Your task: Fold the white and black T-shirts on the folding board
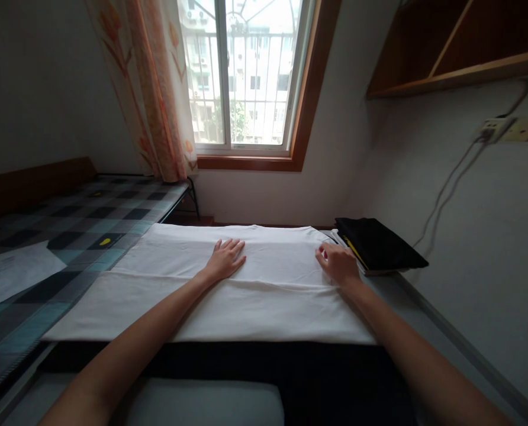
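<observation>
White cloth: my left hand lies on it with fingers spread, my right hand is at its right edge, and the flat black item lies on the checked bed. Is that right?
Not quite: the flat black item isn't on the checked bed. The head view shows it on the opposite side, beside the right hand and near the wall.

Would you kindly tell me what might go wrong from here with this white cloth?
The right hand is close beside the black pouch, so a sideways sweep might nudge it. The white cloth has a crease running across it near the left hand, so pressing down there could set the wrinkle.
</observation>
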Motion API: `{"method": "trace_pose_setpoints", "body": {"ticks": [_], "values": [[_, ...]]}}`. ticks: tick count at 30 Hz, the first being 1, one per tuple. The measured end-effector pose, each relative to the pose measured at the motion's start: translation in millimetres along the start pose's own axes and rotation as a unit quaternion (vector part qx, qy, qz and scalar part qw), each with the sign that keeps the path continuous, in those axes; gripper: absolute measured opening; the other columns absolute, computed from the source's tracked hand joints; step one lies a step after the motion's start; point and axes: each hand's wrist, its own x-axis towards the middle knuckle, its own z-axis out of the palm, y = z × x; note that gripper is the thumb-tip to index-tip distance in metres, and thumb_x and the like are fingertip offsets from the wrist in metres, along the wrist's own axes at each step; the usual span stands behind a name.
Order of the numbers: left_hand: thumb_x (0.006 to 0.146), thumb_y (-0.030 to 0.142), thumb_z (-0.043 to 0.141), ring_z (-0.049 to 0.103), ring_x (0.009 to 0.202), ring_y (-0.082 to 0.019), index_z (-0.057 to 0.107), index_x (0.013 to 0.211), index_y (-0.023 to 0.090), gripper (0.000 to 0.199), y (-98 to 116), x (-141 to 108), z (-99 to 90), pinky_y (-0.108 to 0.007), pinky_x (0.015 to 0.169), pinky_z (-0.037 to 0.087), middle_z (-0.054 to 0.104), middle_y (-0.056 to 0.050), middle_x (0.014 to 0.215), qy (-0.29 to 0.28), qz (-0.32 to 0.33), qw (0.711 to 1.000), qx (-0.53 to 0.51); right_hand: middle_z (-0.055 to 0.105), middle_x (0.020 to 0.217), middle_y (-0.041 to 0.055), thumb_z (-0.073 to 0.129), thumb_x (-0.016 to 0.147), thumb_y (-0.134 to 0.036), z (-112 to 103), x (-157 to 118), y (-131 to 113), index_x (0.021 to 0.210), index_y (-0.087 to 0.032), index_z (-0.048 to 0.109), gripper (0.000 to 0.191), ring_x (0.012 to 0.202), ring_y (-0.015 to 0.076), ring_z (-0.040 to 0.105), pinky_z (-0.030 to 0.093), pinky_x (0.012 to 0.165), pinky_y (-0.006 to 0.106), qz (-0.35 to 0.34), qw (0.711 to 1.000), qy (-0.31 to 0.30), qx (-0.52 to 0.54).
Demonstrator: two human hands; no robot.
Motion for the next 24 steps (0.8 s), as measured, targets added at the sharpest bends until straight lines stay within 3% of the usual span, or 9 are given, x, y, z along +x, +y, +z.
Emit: {"method": "trace_pose_setpoints", "body": {"ticks": [10,15,21,24], "values": [[0.092,0.042,0.042,0.036,0.136,-0.027,0.044,0.14,0.026,0.051,4,-5,0.2,-0.049,0.116,0.016,0.046,-0.006,0.145,0.015,0.001,1.0,-0.008,0.062,0.115,0.0131,0.043,0.09,-0.038,47,100,1,0.11,-0.02,0.065,0.034,0.105,0.0281,0.056,0.039,0.084,0.035,0.081,0.987,-0.117,0.072],[0.092,0.041,0.043,0.037,0.135,-0.027,0.044,0.139,0.025,0.05,8,-6,-3.5,-0.051,0.115,0.018,0.046,-0.008,0.145,0.015,0.004,1.0,-0.01,0.057,0.122,0.0155,0.042,0.09,-0.044,66,123,4,0.117,-0.023,0.065,0.041,0.112,0.0319,0.053,0.038,0.092,0.044,0.112,0.974,-0.18,0.084],[0.091,0.038,0.046,0.039,0.134,-0.028,0.046,0.138,0.025,0.049,10,-6,-5.0,-0.052,0.114,0.021,0.047,-0.008,0.143,0.02,-0.001,1.0,-0.018,0.057,0.122,0.0164,0.043,0.089,-0.043,73,144,-2,0.112,-0.022,0.067,0.039,0.112,0.0322,0.053,0.038,0.091,0.046,0.18,0.962,-0.186,0.084],[0.09,0.038,0.047,0.04,0.133,-0.028,0.047,0.137,0.026,0.048,10,-7,-4.6,-0.051,0.115,0.022,0.048,-0.008,0.142,0.028,-0.002,0.999,-0.027,0.064,0.112,0.0162,0.046,0.087,-0.041,76,156,-1,0.104,-0.019,0.07,0.037,0.106,0.031,0.058,0.041,0.088,0.045,0.212,0.954,-0.197,0.077]]}}
